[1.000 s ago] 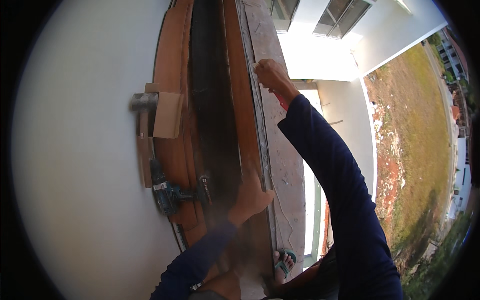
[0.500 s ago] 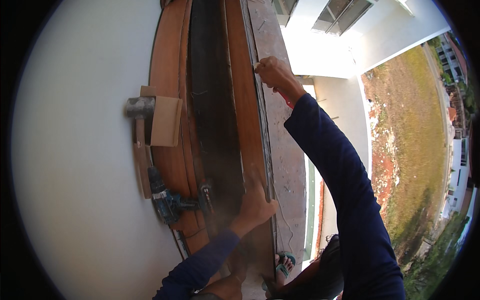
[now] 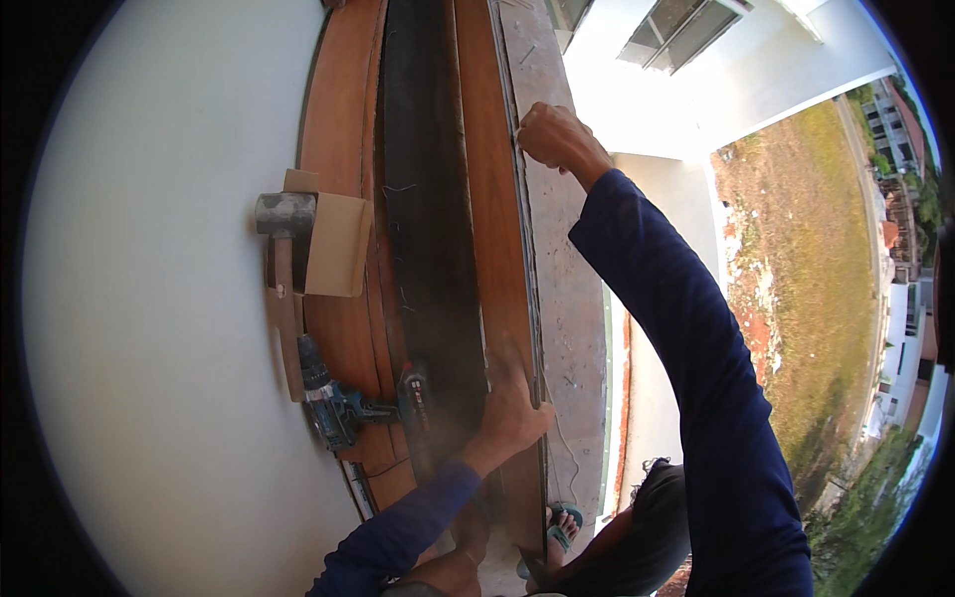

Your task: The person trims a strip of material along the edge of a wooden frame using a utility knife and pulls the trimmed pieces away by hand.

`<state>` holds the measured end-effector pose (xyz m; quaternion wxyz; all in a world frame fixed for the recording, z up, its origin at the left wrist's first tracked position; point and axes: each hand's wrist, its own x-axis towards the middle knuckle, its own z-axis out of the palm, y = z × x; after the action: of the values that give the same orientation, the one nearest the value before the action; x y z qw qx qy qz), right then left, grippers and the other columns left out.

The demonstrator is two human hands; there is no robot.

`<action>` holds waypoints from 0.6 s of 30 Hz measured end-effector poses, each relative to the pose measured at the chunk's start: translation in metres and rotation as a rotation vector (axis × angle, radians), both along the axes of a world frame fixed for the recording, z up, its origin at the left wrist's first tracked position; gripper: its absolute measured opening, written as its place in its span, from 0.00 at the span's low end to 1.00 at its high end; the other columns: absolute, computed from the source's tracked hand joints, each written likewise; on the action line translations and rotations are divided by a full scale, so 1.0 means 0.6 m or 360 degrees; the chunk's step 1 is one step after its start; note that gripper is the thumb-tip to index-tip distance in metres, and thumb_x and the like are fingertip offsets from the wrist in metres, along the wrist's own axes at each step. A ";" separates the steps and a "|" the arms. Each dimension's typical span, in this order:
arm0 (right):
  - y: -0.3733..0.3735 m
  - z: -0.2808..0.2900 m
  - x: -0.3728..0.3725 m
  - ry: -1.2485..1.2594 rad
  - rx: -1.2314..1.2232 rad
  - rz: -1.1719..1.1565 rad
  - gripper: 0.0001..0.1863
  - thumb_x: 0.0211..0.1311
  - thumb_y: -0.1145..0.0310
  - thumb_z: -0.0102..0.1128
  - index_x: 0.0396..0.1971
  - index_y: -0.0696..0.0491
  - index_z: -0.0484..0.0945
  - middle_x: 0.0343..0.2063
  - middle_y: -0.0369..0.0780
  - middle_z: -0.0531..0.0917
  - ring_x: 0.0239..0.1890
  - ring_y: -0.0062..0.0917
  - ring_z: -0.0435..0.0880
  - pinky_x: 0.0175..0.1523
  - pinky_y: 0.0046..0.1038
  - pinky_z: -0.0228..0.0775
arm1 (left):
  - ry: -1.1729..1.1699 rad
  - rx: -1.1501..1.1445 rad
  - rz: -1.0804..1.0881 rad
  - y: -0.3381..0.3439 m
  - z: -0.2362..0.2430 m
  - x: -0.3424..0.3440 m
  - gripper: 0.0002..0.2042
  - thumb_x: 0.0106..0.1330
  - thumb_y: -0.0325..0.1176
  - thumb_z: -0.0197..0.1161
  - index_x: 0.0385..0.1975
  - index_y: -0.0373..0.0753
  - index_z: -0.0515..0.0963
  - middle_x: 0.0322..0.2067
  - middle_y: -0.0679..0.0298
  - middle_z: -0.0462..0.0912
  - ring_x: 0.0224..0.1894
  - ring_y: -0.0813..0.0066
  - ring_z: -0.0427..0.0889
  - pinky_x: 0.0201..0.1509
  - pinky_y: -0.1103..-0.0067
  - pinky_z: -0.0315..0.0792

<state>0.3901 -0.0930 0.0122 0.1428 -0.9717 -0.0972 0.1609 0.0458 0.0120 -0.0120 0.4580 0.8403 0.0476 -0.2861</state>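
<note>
A long reddish-brown wooden board (image 3: 492,199) runs away from me, with a narrow grey strip along its right edge. My left hand (image 3: 509,413) lies open on the board's near part, fingers stretched forward and blurred, thumb at the right edge. Farther along that edge, my right hand (image 3: 550,137) is closed in a fist against it. What it grips is hidden now; a red piece showed below it earlier. Left of the board lies a dark, dusty strip (image 3: 428,199), with brown boards (image 3: 338,119) beyond it.
By the white wall on the left are a mallet (image 3: 286,279), an open cardboard box (image 3: 338,244) and a blue-black cordless drill (image 3: 343,408). A co-worker (image 3: 637,527) is close at the bottom, a sandalled foot (image 3: 565,525) on the concrete ledge (image 3: 567,298). Grassy ground (image 3: 806,249) lies outside.
My right hand has shifted slightly right and turned, and the red piece below it has gone out of sight. The left hand stays on the board. The whole view has shifted a little.
</note>
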 end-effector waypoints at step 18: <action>0.033 0.045 0.028 0.0461 -0.0236 0.0116 0.15 0.54 0.78 0.51 0.39 0.62 0.84 0.17 0.46 0.78 0.14 0.33 0.80 0.18 0.33 0.73 | 0.0036 -0.0084 -0.0013 0.013 -0.001 0.002 0.56 0.48 0.31 0.65 0.71 0.31 0.27 0.68 0.24 0.35 0.69 0.24 0.47 0.71 0.62 0.58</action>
<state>0.4071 -0.0729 0.0390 0.0772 -0.9420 -0.0987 0.3112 0.0467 0.0196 -0.0123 0.4783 0.8248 0.0417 -0.2985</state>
